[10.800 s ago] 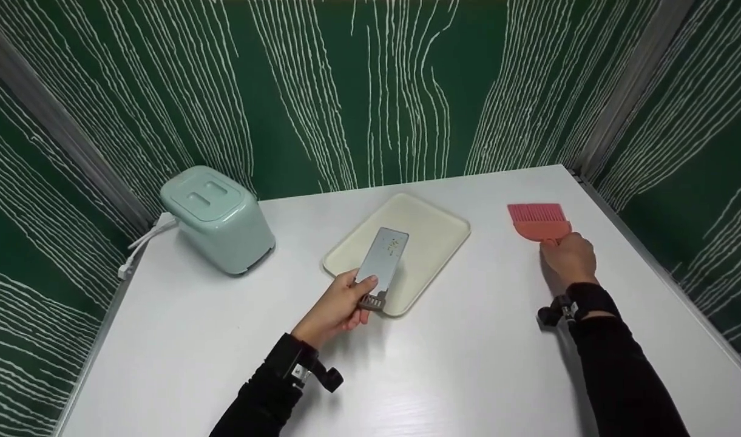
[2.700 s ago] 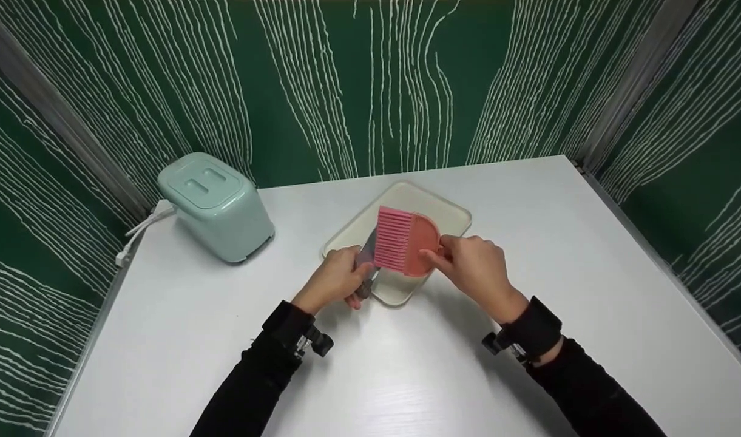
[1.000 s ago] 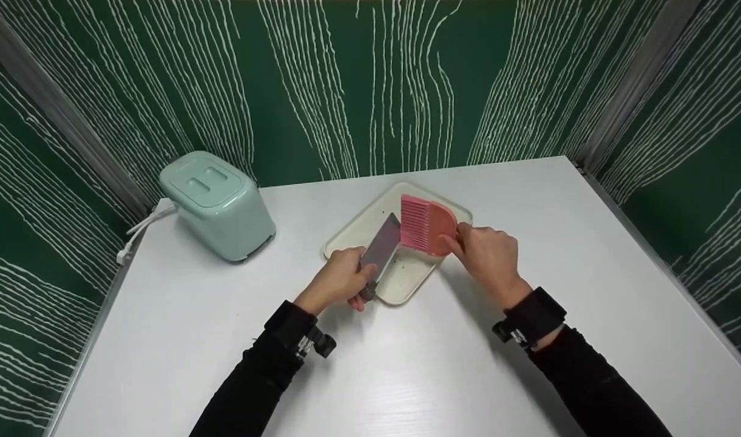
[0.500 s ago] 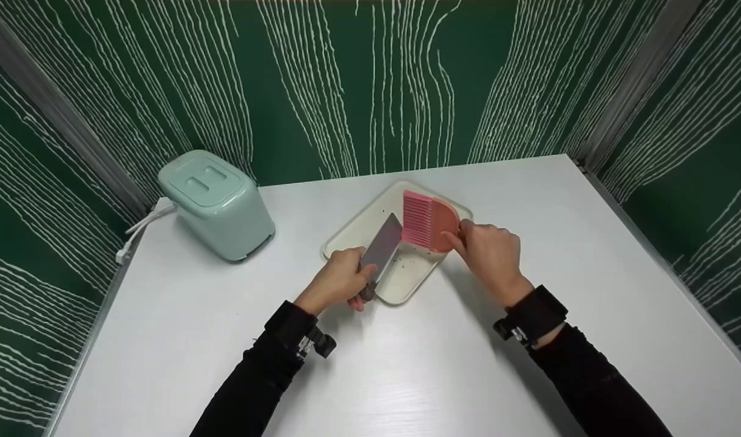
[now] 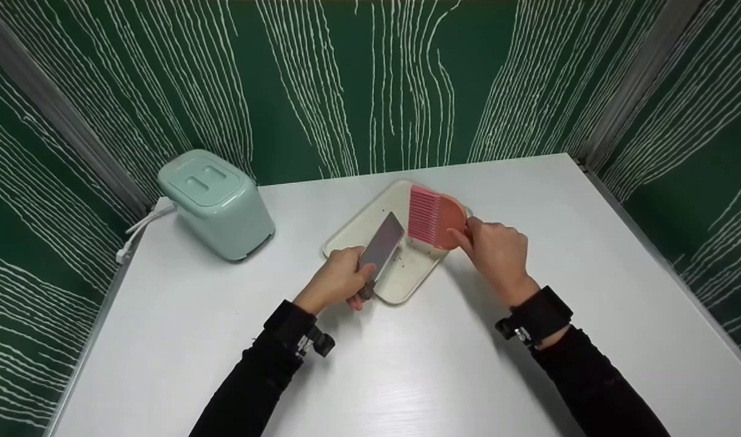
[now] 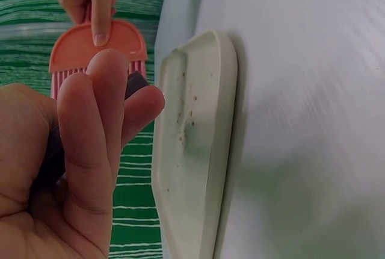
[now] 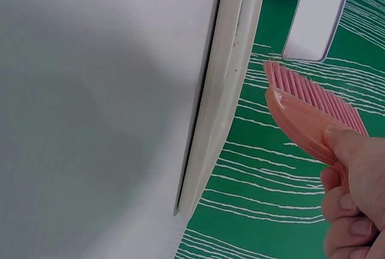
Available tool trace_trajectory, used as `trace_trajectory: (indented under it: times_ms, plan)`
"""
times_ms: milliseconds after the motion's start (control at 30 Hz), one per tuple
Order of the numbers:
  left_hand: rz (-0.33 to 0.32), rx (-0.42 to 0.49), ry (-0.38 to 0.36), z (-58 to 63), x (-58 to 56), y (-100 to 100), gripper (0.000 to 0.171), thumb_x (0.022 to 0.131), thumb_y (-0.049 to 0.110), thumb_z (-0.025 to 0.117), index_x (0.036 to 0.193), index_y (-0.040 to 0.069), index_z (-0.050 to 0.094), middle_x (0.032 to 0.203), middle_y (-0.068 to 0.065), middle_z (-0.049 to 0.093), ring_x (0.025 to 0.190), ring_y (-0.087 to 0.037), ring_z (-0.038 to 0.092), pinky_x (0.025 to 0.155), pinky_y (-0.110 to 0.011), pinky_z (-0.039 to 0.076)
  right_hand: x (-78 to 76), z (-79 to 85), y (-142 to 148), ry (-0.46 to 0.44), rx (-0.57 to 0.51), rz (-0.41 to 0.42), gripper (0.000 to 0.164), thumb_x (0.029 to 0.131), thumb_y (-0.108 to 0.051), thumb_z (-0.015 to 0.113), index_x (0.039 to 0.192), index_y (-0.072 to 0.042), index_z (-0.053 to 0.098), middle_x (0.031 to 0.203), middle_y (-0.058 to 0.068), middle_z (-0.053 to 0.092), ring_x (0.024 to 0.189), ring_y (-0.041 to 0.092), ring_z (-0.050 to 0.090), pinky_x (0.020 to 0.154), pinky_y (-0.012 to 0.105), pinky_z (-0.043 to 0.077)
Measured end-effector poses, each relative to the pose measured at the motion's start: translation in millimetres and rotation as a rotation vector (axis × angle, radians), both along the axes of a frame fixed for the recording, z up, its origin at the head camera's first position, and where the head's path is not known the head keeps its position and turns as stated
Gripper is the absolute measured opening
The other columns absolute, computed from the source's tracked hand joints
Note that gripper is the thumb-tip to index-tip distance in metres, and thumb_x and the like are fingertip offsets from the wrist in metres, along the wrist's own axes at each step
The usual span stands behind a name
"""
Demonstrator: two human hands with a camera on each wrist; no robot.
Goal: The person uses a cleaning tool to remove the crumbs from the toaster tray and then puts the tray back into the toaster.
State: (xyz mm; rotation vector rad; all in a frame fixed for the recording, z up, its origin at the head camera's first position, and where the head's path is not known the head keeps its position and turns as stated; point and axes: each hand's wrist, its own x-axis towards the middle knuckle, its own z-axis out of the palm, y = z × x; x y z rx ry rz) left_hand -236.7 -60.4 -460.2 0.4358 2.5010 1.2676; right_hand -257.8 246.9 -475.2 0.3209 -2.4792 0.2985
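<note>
Tilted over the cream tray (image 5: 400,288), a thin grey metal crumb tray (image 5: 383,246) is held by its slotted end in my left hand (image 5: 340,279), thumb on top. My right hand (image 5: 497,255) pinches the handle of a small brush (image 5: 437,218), orange with pink bristles. In the right wrist view the bristles of the brush (image 7: 307,114) sit just off the far end of the crumb tray (image 7: 316,18). Several brown crumbs (image 6: 191,114) lie on the cream tray's floor in the left wrist view. Left fingers hide most of the crumb tray there.
A mint green toaster (image 5: 218,209) stands at the back left of the white table (image 5: 394,370), its white cord (image 5: 142,227) trailing behind it. Green walls with white wavy lines (image 5: 406,91) rise behind and on both sides.
The brush, earlier gripped at the table's right, came over the crumb tray and has since drawn off to the right. Crumbs once on the crumb tray now show in the cream tray.
</note>
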Motion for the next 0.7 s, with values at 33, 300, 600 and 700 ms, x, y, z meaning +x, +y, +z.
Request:
trace_trajectory:
  times_ms: [33,300,600,700]
  plan:
    - [0.0,0.0,0.001,0.2,-0.2,0,0.01,0.11,0.01,0.055,0.104,0.004,0.06,0.066,-0.008,0.07,0.042,-0.011,0.065,0.052,-0.048,0.064,0.4,0.6,1,-0.001,-0.005,-0.001,0.049,0.101,-0.045,0.074,0.075,-0.005,0.064,0.055,0.011,0.058,0.045,0.027,0.052,0.041,0.037,0.032]
    - [0.012,-0.011,-0.006,1.7,0.0,0,0.01,0.111,0.012,0.054,0.105,0.005,0.058,0.067,-0.008,0.068,0.043,-0.011,0.065,0.057,-0.055,0.064,6.1,6.2,5,-0.062,-0.085,0.007,0.048,0.1,-0.043,0.076,0.072,-0.007,0.062,0.056,0.009,0.059,0.047,0.025,0.051,0.044,0.033,0.028]
    - [0.028,-0.038,0.058,0.8,-1.0,0,0.016,0.111,0.013,0.054,0.096,0.007,0.053,0.065,-0.007,0.067,0.041,-0.009,0.064,0.055,-0.055,0.064,16.9,13.7,8,-0.426,-0.219,0.089,0.056,0.099,-0.053,0.074,0.063,-0.017,0.049,0.055,-0.007,0.04,0.056,0.012,0.039,0.051,0.028,0.024]
    - [0.028,-0.059,0.093,-0.3,-1.1,1,0.017,0.111,0.013,0.055,0.095,0.008,0.052,0.063,-0.006,0.065,0.04,-0.008,0.063,0.052,-0.052,0.063,19.3,14.4,8,-0.556,-0.26,0.124,0.056,0.099,-0.056,0.073,0.064,-0.019,0.049,0.057,-0.009,0.036,0.059,0.011,0.039,0.054,0.027,0.026]
